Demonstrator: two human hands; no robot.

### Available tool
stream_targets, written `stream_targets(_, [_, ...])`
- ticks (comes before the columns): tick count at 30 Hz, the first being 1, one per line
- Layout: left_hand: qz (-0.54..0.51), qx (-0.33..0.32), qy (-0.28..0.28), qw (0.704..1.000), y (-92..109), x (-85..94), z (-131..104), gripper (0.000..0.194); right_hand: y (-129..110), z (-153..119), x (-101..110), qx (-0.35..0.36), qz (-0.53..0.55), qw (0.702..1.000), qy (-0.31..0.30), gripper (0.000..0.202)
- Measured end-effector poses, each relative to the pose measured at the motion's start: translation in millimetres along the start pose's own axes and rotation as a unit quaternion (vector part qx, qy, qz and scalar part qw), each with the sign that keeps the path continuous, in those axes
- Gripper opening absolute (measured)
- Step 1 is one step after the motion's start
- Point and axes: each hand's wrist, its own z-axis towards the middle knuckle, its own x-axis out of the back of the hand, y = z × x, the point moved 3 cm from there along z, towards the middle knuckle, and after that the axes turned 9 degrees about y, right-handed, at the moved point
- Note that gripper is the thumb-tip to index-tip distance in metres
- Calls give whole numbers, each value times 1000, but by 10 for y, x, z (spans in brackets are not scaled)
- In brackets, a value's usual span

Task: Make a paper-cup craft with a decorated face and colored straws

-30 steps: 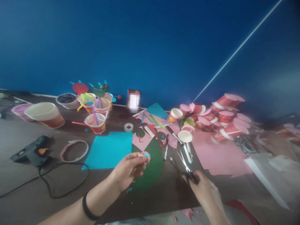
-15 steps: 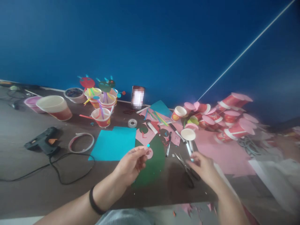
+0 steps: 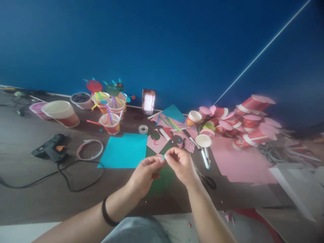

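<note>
My left hand (image 3: 145, 173) pinches a small pink paper disc (image 3: 159, 155), mostly hidden by the fingers, above the green sheet (image 3: 162, 180). My right hand (image 3: 181, 165) is closed at the fingertips, meeting the left ones at a tiny blue piece (image 3: 164, 157). Both hands appear to touch this piece. Scissors (image 3: 209, 181) lie on the table just right of my right hand, partly covered by it. Left of the hands is a bright blue sheet (image 3: 124, 151).
A black glue gun (image 3: 50, 148) with its cable lies at the left. Behind are decorated paper cups (image 3: 110, 123), a tape roll (image 3: 143, 129) and a propped phone (image 3: 149, 101). Stacked red cups (image 3: 250, 121) and a pink sheet (image 3: 240, 165) are at the right.
My right hand has moved left from beside the scissors and markers to my left hand, and its fingers have closed at the blue piece. The view has shifted slightly.
</note>
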Motion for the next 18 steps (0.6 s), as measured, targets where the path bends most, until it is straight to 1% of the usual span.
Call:
stream_targets(2, [40, 1, -9, 999, -1, 27, 17, 20, 27, 30, 41, -9, -11, 1000, 5, 14])
stream_targets(5, [80, -8, 14, 997, 65, 77, 70, 24, 78, 65, 84, -30, -36, 999, -15, 14])
stream_targets(7, [94, -37, 19, 995, 144, 87, 111, 26, 106, 70, 87, -41, -47, 997, -34, 15])
stream_targets(10, [139, -73, -2, 988, 217, 69, 154, 28, 137, 56, 61, -45, -55, 996, -51, 17])
stream_targets(12, [175, -91, -17, 980, 212, 55, 171, 29, 164, 38, 39, -49, -57, 996, -55, 17])
stream_targets(15, [215, -115, -34, 969, 147, 47, 189, 28, 219, 7, 25, -50, -60, 995, -56, 18])
stream_targets(18, [225, -122, -33, 966, 58, 63, 211, 26, 297, -38, 26, -56, -49, 995, -62, 18])
